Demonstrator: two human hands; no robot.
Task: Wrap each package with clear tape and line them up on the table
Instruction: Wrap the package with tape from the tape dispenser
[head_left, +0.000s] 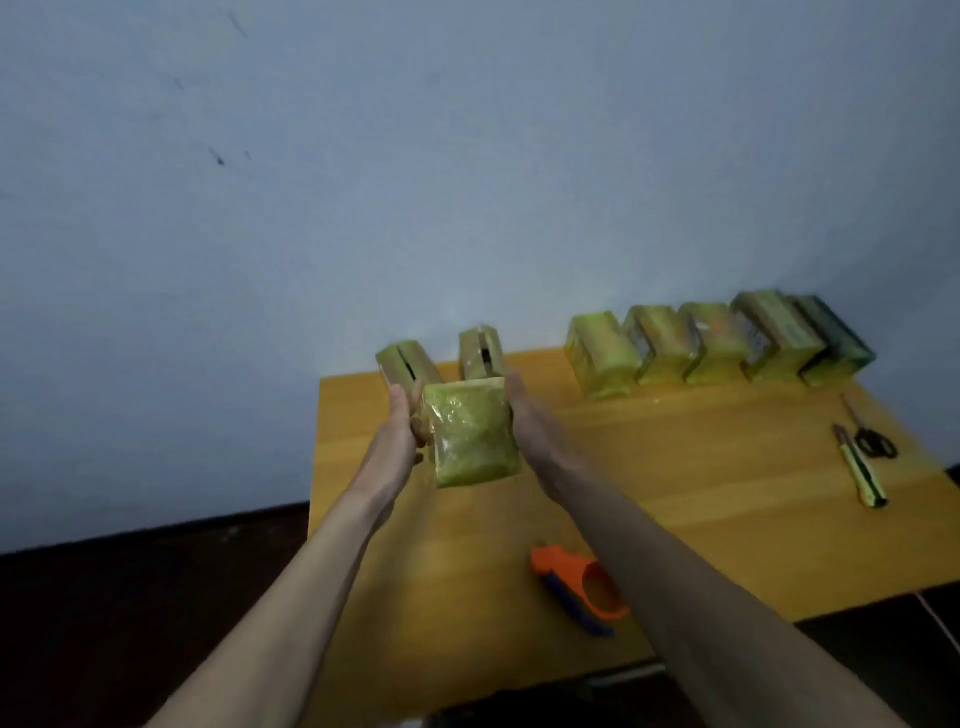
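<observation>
Now, head view: we look down along both forearms to a wooden surface (675, 467) set against a pale blue wall (415, 156).
Held package: a green, glossy package (471, 431) is up between our hands, above the left part of the surface, its broad face turned toward us.
Left hand grip: the left hand (400, 421) presses flat against the package's left side; we see the thumb lying straight along the edge, the other fingers hidden behind the package.
Right hand grip: the right hand (524, 410) lies against the package's right side; its fingers are behind the package, so we cannot tell how they are set.
Back left: two tan-green packages (447, 358) stand near the wall just beyond the hands, a small gap between them.
Back right: a row of five packages (717, 345) stands side by side along the wall, the rightmost one darker green.
Tape dispenser: an orange tape dispenser (579, 584) with a blue handle lies near the front edge, partly behind our right forearm.
Right side: a yellow-green utility knife (862, 470) lies just beside black-handled scissors (870, 434).
</observation>
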